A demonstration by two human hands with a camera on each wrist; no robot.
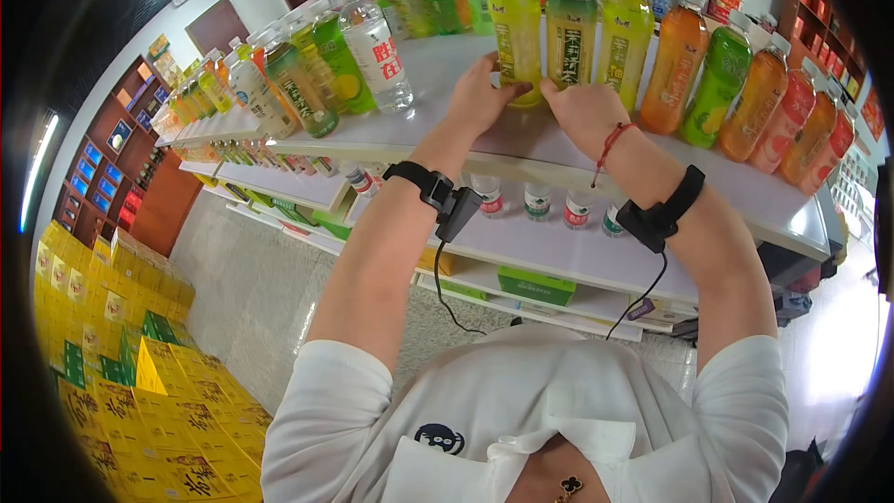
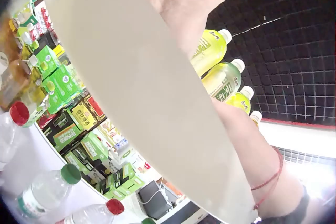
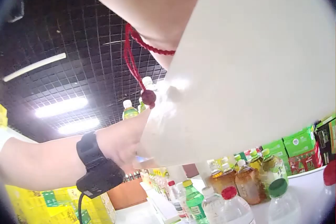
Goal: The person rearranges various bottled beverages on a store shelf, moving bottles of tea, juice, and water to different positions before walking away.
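Note:
In the head view my left hand (image 1: 480, 102) holds the base of a yellow-green drink bottle (image 1: 515, 28), thumb in front and fingers round its left side. Close on the right, my right hand (image 1: 591, 116) is at the base of a green-labelled tea bottle (image 1: 570, 33), its thumb pointing towards the yellow-green bottle. The right fingers are hidden, and I cannot tell whether they grip. Another yellow bottle (image 1: 626, 37) stands just behind the right hand. Both bottles are upright on the white shelf (image 1: 438, 135). The shelf's underside blocks much of both wrist views.
Orange, green and pink drink bottles line the shelf to the right, beginning with an orange bottle (image 1: 674, 61). A clear water bottle (image 1: 375, 51) stands left of the hands. Capped bottles (image 1: 537, 203) sit on the shelf below. Yellow cartons (image 1: 186, 410) are stacked on the floor at left.

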